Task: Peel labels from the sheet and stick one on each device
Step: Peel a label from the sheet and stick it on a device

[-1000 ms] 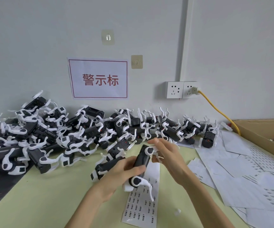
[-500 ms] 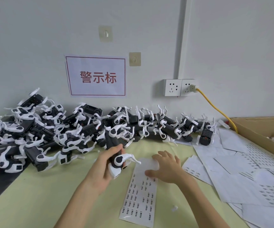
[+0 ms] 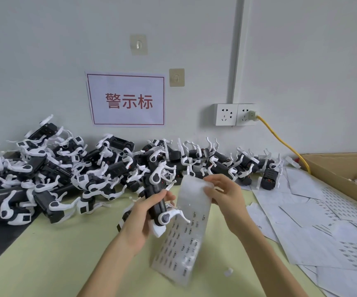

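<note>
Black plastic with white curved arms is what the device (image 3: 159,207) held in the left hand (image 3: 140,221) is made of; it is held tilted above the pale green table (image 3: 44,254), with one round grey joint turned toward the camera. The grip of the left hand is closed around the black body, the thumb laid on the near side. One white label sheet with rows of small dark printed labels (image 3: 184,236) is lifted by the right hand (image 3: 224,196); its upper edge is pinched between the thumb and the curled fingers, and its lower end hangs down to the table or very near it, which one cannot be told. The sheet and the held device are just beside each other, between the two hands. Whether a label is already stuck on this device cannot be seen.

Behind the hands, a large pile of the same black and white devices (image 3: 76,168) is spread along the white wall; they are too many and too tangled to be counted. On the right side several loose white sheets (image 3: 323,221) are overlapped on the table, near one brown cardboard box (image 3: 331,168). On the wall one white paper sign with red characters (image 3: 128,99), two white sockets (image 3: 235,114) and one yellow cable (image 3: 280,140) are seen. One small white scrap (image 3: 229,271) lies on the table.
</note>
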`<state>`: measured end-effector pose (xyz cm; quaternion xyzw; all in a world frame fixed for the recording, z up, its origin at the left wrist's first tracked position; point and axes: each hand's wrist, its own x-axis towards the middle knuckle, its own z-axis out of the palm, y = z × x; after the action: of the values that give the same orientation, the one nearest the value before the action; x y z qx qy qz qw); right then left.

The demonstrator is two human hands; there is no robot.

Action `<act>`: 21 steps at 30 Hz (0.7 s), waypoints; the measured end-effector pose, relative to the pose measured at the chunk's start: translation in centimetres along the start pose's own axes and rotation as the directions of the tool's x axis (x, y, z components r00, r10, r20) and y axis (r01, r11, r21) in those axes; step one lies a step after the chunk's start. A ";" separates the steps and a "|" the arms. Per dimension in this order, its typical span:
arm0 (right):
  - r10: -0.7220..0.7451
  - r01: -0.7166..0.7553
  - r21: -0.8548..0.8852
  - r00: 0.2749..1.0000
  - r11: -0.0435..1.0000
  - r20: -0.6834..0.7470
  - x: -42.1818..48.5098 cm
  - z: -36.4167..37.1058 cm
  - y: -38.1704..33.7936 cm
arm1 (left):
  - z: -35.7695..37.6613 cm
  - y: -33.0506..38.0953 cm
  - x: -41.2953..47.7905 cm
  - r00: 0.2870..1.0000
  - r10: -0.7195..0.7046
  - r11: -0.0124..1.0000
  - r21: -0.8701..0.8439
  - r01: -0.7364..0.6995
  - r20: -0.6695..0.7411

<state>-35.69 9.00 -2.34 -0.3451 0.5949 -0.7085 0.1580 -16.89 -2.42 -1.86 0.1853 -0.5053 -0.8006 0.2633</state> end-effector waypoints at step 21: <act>-0.165 0.134 -0.205 0.976 0.970 -0.142 -0.3 0.5 -0.1 | 1.0 -0.7 -1.1 0.955 -0.118 0.967 0.251 0.048 0.271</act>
<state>-35.13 8.83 -2.33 -0.3454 0.6441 -0.6822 0.0221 -16.71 -0.77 -2.09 0.1203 -0.6232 -0.7618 0.1293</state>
